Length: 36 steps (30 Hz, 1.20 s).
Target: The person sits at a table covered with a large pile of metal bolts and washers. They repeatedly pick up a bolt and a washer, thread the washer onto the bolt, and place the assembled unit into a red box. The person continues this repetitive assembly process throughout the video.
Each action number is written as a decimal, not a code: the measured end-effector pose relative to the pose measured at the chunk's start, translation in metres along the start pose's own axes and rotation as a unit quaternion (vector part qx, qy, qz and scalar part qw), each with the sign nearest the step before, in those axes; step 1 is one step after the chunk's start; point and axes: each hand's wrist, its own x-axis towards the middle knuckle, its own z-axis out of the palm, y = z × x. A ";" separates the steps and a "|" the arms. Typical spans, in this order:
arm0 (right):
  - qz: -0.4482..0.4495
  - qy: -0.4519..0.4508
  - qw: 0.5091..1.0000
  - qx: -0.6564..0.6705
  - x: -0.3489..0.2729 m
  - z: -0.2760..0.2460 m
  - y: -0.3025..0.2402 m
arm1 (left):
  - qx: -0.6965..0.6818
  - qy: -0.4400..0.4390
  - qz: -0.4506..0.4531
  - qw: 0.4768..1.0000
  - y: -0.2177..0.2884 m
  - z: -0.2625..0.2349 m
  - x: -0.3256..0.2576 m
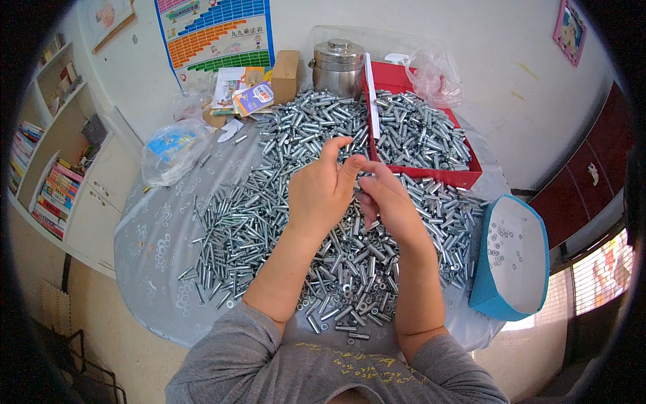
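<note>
A large heap of silver metal bolts and sleeves [235, 229] spreads over the table, with small nuts and washers [377, 306] among them near the front. Above the middle of this heap my two hands meet, fingertips close together. My left hand [317, 187] has its thumb and index finger reaching toward the right hand, the other fingers curled out of sight. My right hand [390, 200] has its fingers bent and brought in against the left thumb. Anything pinched between them is too small or hidden to make out.
A red box [464, 178] full of similar bolts stands at the back right. At the right edge a blue box [501, 306] holds scattered small rings. Behind are a steel pot [336, 67], a cardboard box [285, 75] and plastic bags [176, 151]. Grey cloth [151, 269] covers the table.
</note>
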 end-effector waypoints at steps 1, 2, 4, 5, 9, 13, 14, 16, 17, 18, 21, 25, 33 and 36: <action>-0.022 0.036 0.999 -0.006 0.002 0.001 0.003 | 0.000 -0.002 0.001 1.000 0.001 0.001 0.000; -0.015 0.060 0.998 0.009 0.002 0.003 0.001 | 0.000 -0.003 -0.011 1.000 0.001 0.002 0.000; 0.001 0.105 0.994 0.041 0.002 0.007 -0.005 | 0.004 -0.002 -0.036 0.999 0.002 0.002 -0.001; 0.010 0.070 0.997 0.038 0.002 0.005 -0.005 | 0.006 0.003 -0.034 0.999 0.002 0.001 -0.002; -0.010 0.029 0.998 0.051 0.005 -0.005 0.005 | -0.001 -0.007 -0.028 1.000 0.004 0.001 -0.001; 0.021 0.057 0.996 0.071 0.003 0.005 -0.006 | -0.024 -0.003 -0.026 0.999 -0.001 0.003 -0.001; 0.023 0.042 0.997 0.060 0.003 0.004 -0.005 | -0.016 -0.002 -0.028 0.999 -0.001 0.002 -0.001; 0.027 0.014 0.999 0.038 0.003 0.000 -0.002 | -0.001 -0.003 -0.032 0.999 0.001 0.000 -0.001; 0.022 0.032 0.998 0.042 0.004 0.001 -0.002 | 0.002 -0.011 -0.036 0.999 0.002 0.001 0.000; 0.016 0.051 0.998 0.045 0.005 0.004 -0.002 | 0.005 -0.018 -0.039 0.999 0.004 0.001 0.001; 0.030 0.009 0.999 0.036 0.005 0.000 0.001 | 0.001 -0.006 -0.016 1.000 -0.001 0.004 0.000; -0.006 0.029 0.999 0.042 0.004 0.004 0.000 | 0.017 -0.026 -0.041 0.999 0.001 0.002 -0.001; -0.027 0.065 0.997 0.034 0.006 0.003 0.002 | 0.024 -0.024 -0.023 0.999 0.004 0.004 0.000; -0.010 0.067 0.997 0.037 0.003 0.009 -0.005 | -0.014 -0.015 -0.020 1.000 0.001 0.004 0.000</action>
